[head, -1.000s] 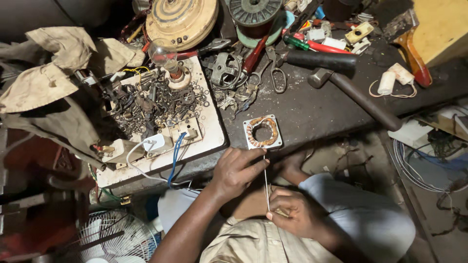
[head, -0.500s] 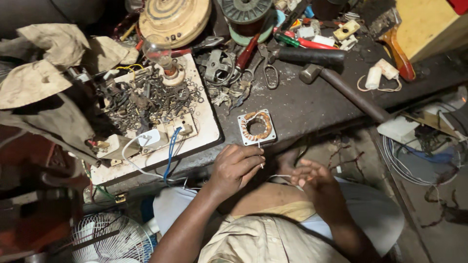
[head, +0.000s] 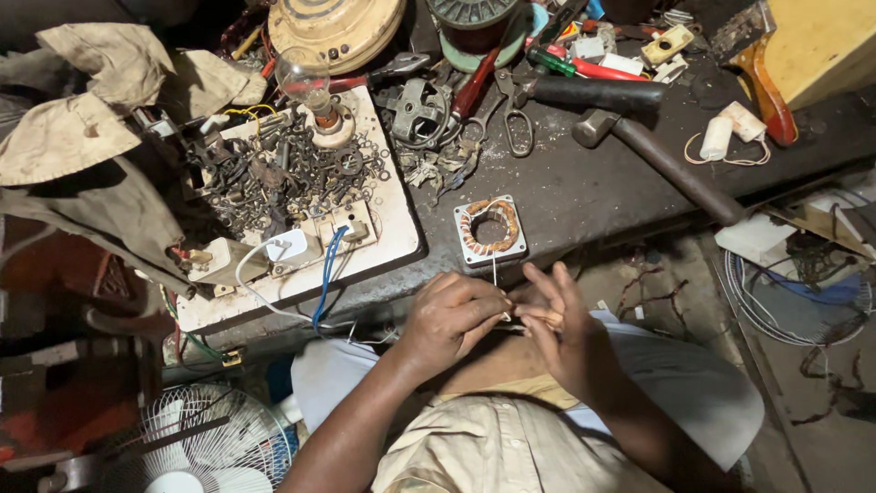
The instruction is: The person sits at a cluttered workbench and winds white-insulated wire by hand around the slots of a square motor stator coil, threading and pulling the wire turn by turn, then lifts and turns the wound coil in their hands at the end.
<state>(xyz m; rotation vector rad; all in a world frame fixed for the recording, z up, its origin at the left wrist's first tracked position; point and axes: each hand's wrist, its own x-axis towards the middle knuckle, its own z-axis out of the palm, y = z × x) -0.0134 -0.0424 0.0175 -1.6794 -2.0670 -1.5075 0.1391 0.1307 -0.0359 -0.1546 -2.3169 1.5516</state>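
A thin wire (head: pixel 495 274) is running from a square motor stator (head: pixel 491 231), sitting at the workbench (head: pixel 584 196) edge just beyond the fingertips, down into the left hand (head: pixel 449 319), whose fingers are pinching it closed. The right hand (head: pixel 561 324) is touching alongside, fingers loosely spread. A hammer (head: pixel 662 155) is lying farther out; a white fan (head: pixel 205 447) is standing on the floor below.

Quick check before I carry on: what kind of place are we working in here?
Most likely a small electrical repair workshop. The left hand and right hand work a thin wire from a copper-wound stator on a cluttered bench, with a hammer and test board nearby.
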